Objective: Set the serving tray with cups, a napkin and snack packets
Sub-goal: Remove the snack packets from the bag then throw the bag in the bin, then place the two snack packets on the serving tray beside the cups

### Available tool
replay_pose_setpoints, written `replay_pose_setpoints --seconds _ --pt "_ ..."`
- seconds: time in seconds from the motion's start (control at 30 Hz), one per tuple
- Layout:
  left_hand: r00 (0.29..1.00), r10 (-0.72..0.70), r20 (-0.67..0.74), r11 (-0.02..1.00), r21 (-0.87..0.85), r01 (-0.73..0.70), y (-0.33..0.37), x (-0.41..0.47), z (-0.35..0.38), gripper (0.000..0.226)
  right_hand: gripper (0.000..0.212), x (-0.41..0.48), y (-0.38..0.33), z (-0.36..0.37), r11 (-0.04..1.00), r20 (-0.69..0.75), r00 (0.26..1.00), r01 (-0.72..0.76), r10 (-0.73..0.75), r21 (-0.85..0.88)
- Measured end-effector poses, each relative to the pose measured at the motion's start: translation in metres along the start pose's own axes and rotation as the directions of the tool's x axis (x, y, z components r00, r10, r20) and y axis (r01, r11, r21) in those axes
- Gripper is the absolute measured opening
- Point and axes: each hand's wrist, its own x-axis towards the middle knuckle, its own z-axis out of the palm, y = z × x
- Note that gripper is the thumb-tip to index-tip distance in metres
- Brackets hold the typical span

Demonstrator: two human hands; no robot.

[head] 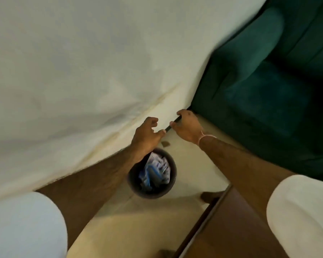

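By the white sheet (pixel 73 71) the left hand (pixel 146 135) pinches the lower end of a thin dark edge (pixel 172 124). It is held above the floor (pixel 194 164), its long axis slanting up to the right, where the right hand (pixel 187 128) curls round its upper end; it is blurred and seen side-on, so whether it is the tray I cannot tell. Under the hands stands a round bin (pixel 172 175) of wrappers (pixel 157 168), with a green armchair (pixel 259 90) just right and a wooden table (pixel 241 229) nearest us.
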Motion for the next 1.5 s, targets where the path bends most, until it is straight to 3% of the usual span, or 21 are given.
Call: replay_pose_setpoints --seconds 0.27,0.53,0.7,0.93,1.07,1.27,1.5 --pt "0.921 0.388 -0.028 0.906 0.196 -0.376 0.271 -0.073 -0.037 0.066 0.064 -0.092 -0.069 -0.291 0.993 -0.305 0.947 0.118 -0.104 0.028" --pt "0.728 0.683 -0.055 0.705 0.308 -0.639 0.514 -0.191 -0.041 0.069 0.07 -0.242 -0.099 -0.54 0.971 -0.529 0.814 0.198 -0.24 -0.137" --pt "0.581 0.812 -0.061 0.555 0.389 -0.735 0.621 -0.282 -0.027 0.077 0.078 -0.365 -0.091 -0.652 0.953 -0.616 0.735 0.146 -0.285 -0.266" --pt "0.46 0.887 -0.046 0.427 0.462 -0.777 0.708 -0.418 0.016 0.084 0.078 -0.532 -0.044 -0.75 0.937 -0.72 0.618 0.087 -0.316 -0.337" --pt "0.415 0.908 -0.051 0.39 0.465 -0.795 0.739 -0.483 0.051 0.085 0.077 -0.604 -0.003 -0.782 0.94 -0.748 0.589 0.061 -0.306 -0.336" --pt "0.393 0.919 -0.03 0.36 0.468 -0.807 0.767 -0.547 0.101 0.087 0.076 -0.678 0.052 -0.815 0.951 -0.783 0.567 0.007 -0.257 -0.308" --pt "0.373 0.927 0.032 0.317 0.459 -0.83 0.782 -0.561 0.151 0.088 0.075 -0.717 0.106 -0.829 0.962 -0.82 0.545 -0.08 -0.177 -0.261"
